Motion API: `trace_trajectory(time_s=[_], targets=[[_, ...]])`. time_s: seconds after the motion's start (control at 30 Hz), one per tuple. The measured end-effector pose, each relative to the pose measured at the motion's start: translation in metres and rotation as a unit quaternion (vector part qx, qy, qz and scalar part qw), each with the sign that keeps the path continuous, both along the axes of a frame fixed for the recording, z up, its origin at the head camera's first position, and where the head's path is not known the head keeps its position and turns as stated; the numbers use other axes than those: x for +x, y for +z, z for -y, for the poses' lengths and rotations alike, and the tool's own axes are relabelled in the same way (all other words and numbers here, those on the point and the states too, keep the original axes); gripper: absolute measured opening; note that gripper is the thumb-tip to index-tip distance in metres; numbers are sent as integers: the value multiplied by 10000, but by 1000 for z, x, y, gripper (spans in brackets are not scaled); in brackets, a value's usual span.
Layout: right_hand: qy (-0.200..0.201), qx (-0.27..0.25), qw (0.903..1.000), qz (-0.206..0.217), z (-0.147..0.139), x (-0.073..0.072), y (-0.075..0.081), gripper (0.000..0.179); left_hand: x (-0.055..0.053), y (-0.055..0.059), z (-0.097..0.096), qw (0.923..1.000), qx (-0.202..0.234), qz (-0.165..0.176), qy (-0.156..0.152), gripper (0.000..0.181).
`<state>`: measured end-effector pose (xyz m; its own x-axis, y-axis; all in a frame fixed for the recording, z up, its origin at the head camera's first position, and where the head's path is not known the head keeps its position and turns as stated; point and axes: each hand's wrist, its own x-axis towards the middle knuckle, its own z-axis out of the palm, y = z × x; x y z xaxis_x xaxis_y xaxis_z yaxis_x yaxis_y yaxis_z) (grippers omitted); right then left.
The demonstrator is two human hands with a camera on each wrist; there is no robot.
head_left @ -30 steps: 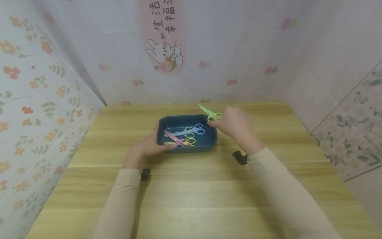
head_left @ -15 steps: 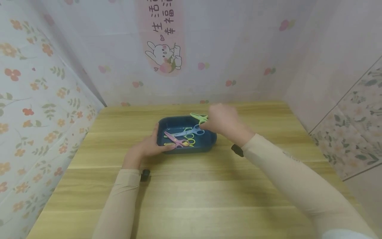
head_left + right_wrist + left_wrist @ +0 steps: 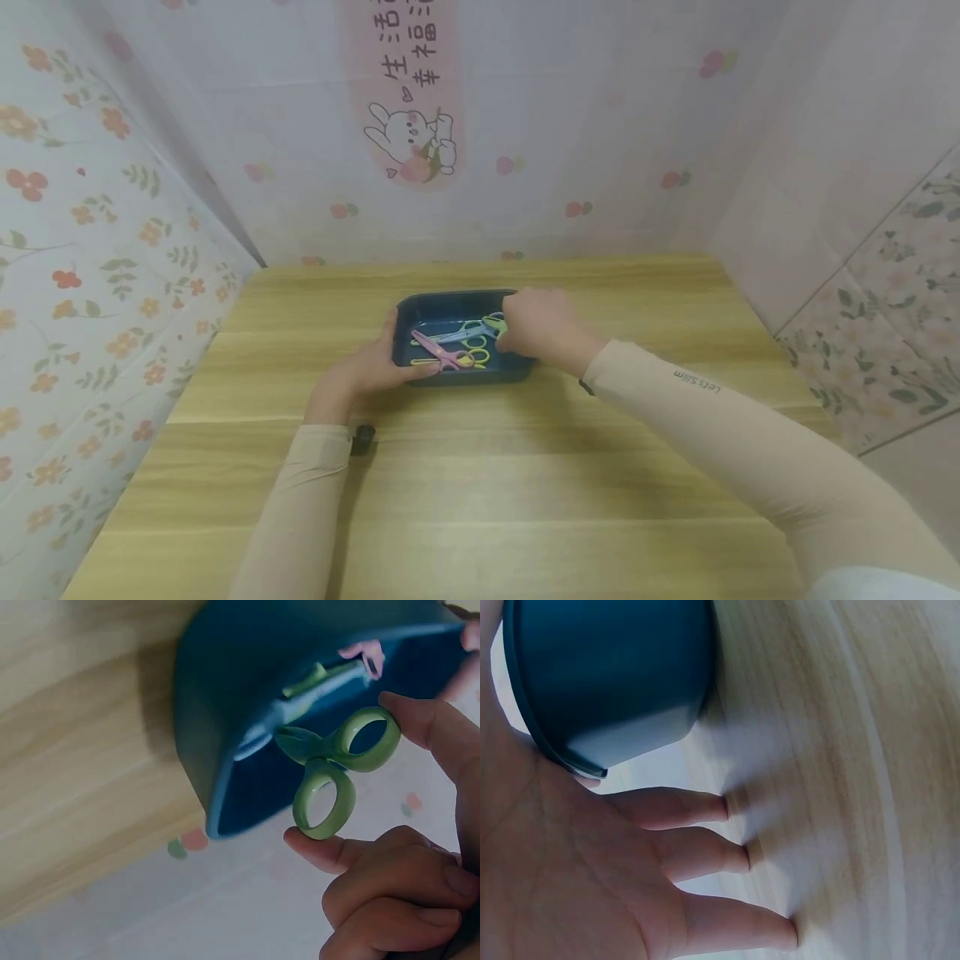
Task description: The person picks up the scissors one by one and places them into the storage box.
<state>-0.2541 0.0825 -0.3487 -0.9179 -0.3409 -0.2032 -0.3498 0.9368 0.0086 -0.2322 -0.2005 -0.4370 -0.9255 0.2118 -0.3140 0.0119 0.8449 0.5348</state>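
Observation:
My right hand (image 3: 540,325) is at the right end of a dark blue tray (image 3: 468,377). In the right wrist view its thumb and a finger pinch the two loops of light green scissors (image 3: 326,806), blades pointing down into the tray. Pink scissors (image 3: 442,350), blue scissors (image 3: 450,337) and several yellow-green ones lie inside, overlapping. At the tray's left end rests my left hand (image 3: 367,367), its thumb along the front rim. The left wrist view shows three straight fingers (image 3: 705,851) reaching to the tabletop beside the tray's wall.
The tray stands on a wood-grain table (image 3: 450,483), towards its back edge. Behind it hangs a pale printed curtain (image 3: 600,125). A floral curtain (image 3: 97,333) closes off the left side, and another patterned panel (image 3: 885,317) stands on the right.
My right hand has moved left and down with the green scissors, from above the tray's back right corner into its right end. My left hand has stayed at the tray.

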Motion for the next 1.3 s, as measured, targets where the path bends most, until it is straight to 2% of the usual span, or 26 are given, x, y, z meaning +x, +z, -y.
trace_trajectory(time_s=[0.23,0.6,1.3], targets=[[-34,252,9996,-82,2,2,-15,38,-1,-1,-1,10000,-64,2,27,145],[-300,330,9986,285,-1,-5,-28,51,-2,-1,-2,9999,89,-53,79,145],[-355,-5,9989,312,-11,-4,-14,42,-1,-3,-1,9998,185,3,32,138]])
